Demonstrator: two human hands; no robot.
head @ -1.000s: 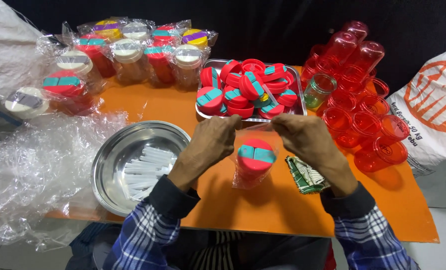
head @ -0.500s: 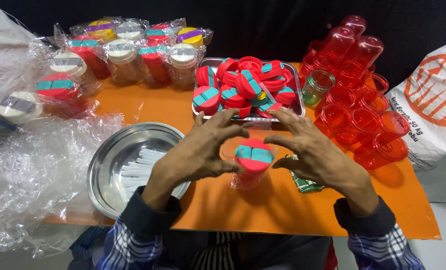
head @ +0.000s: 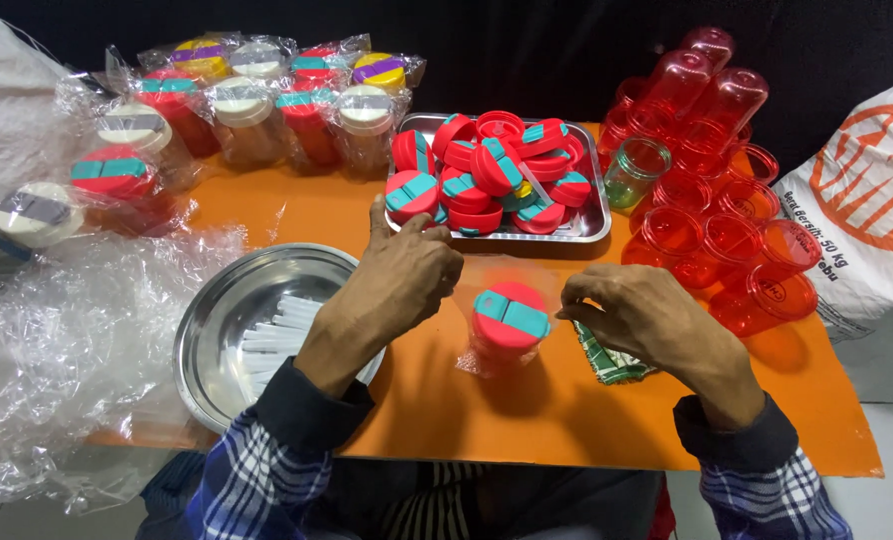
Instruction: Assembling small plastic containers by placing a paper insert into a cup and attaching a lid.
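A red cup with a red and teal lid (head: 509,318) stands on the orange table (head: 527,420) inside a loose clear plastic wrap (head: 473,280). My left hand (head: 407,275) is curled at the wrap's left edge, thumb up, fingers closed against the plastic. On the cup's right side, my right hand (head: 635,318) pinches the wrap with its fingertips. The cup stands between both hands, upright.
Behind the cup is a steel tray (head: 592,225) of red and teal lids. A round steel bowl (head: 217,310) holding white sticks lies left, beside crumpled plastic sheets (head: 67,340). Red cups (head: 717,200) and a white sack (head: 867,190) fill the right; wrapped containers (head: 257,100) line the back.
Both hands have moved off the top of the cup and apart, to its left and right sides. The lid now shows fully between them.
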